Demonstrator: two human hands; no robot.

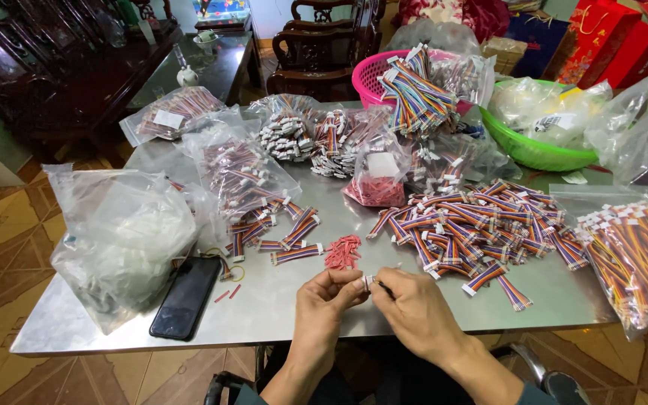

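Both our hands, left hand (329, 294) and right hand (412, 304), pinch one small white connector (369, 282) above the counter (279, 300): light, rigid, best held by its sides, we judge.

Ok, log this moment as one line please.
left hand: pinching small white connector | right hand: on same connector | nearby: red pieces pile, ribbon cable pile, black phone

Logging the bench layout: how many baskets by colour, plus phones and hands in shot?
Pink basket: 1
Green basket: 1
Black phone: 1
Hands: 2, left hand and right hand, pinching a small white connector
Total: 5
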